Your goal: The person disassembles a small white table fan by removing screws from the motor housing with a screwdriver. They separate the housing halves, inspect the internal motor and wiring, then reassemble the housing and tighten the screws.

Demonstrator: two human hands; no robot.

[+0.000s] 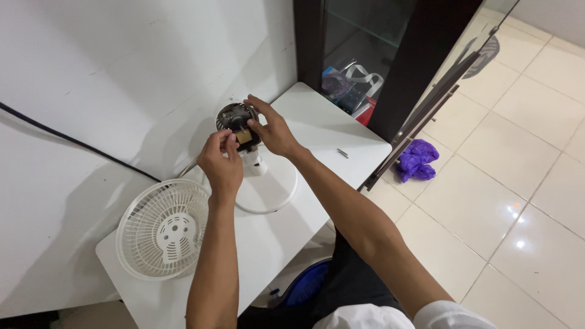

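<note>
A bare fan motor stands on a white stand with a round white base on a white table. My right hand grips the motor's right side, fingers over its top. My left hand pinches a small brownish part at the motor's front. A white round fan grille lies flat on the table, left of my left forearm.
A small dark screw-like piece lies on the table to the right. A black cable runs along the white wall. A dark glass cabinet stands behind the table. A purple bag lies on the tiled floor.
</note>
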